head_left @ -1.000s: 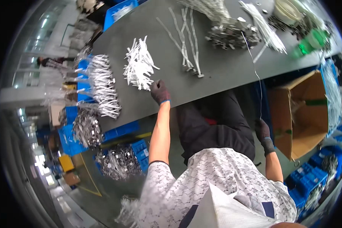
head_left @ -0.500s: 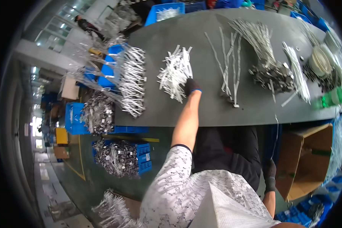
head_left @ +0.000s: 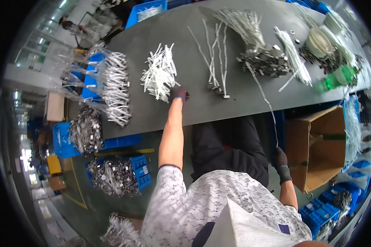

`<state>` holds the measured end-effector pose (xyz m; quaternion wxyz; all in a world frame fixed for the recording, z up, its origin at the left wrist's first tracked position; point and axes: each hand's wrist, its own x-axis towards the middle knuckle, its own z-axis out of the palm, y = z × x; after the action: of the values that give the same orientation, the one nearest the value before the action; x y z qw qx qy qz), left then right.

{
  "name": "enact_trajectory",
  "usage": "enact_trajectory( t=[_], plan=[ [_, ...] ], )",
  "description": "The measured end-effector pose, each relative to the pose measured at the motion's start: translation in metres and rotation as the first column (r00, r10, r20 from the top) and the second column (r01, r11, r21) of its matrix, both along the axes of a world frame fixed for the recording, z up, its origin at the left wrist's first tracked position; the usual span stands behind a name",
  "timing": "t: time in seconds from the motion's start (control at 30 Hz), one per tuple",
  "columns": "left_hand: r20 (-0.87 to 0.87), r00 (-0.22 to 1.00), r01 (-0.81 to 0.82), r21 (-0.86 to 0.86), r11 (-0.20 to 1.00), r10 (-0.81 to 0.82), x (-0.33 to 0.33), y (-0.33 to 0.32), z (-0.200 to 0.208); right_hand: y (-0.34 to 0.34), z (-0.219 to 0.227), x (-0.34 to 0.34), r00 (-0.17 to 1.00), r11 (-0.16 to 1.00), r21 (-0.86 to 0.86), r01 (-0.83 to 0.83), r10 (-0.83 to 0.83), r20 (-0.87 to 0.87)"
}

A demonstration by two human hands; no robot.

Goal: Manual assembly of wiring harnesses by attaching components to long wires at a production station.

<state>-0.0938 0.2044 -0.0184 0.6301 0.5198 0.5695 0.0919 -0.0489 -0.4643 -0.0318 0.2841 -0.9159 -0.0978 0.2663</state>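
My left hand (head_left: 179, 94), in a dark glove, is over the table just below a heap of short white strips (head_left: 158, 74). Its fingers are too small and dark to make out, and one strip end lies by them. Down beside my right knee, my gloved right hand (head_left: 282, 162) is closed on the lower end of a long thin pale strip (head_left: 264, 96). This strip runs up over the table edge to a pile of dark metal clips (head_left: 266, 61). Several long pale strips with small end pieces (head_left: 213, 57) lie between the heap and the clips.
The grey table (head_left: 144, 117) curves around me. Bundled strips hang over blue bins at left. An open cardboard box (head_left: 323, 144) stands right of my right hand. A green bottle (head_left: 340, 77) and white tub (head_left: 318, 42) sit at right. Filled crates (head_left: 142, 171) stand on the floor.
My left hand has drawn back from the right edge of the white heap toward the near table edge. My right hand has risen beside my leg; its strip hangs straighter. The whole view has shifted.
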Motion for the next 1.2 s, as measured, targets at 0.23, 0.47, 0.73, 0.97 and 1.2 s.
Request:
enact_trajectory(
  t=[0.23,0.47,0.73,0.97,1.2],
  plan=[
    [0.600,0.702,0.106,-0.622,0.776,0.384,0.054,-0.154,0.042,0.008,-0.014,0.000,0.999,0.976,0.217,-0.033,0.027,0.033],
    [0.798,0.532,-0.013,-0.328,0.944,0.285,0.135,-0.240,0.129,0.036,0.027,0.024,0.885,0.927,-0.175,-0.331,0.370,0.282],
    [0.859,0.512,-0.254,0.145,0.956,0.005,0.127,-0.232,0.189,0.009,-0.004,0.005,0.926,0.922,-0.261,-0.285,0.335,0.174],
    [0.589,0.751,0.323,0.066,0.944,-0.298,0.127,-0.237,0.162,0.004,0.023,0.008,0.935,0.910,-0.253,-0.330,0.352,0.045],
    [0.620,0.719,0.464,-0.094,0.881,-0.313,0.115,-0.268,0.135,0.144,0.167,0.029,0.951,0.812,0.497,-0.307,0.277,0.135]
  ],
)
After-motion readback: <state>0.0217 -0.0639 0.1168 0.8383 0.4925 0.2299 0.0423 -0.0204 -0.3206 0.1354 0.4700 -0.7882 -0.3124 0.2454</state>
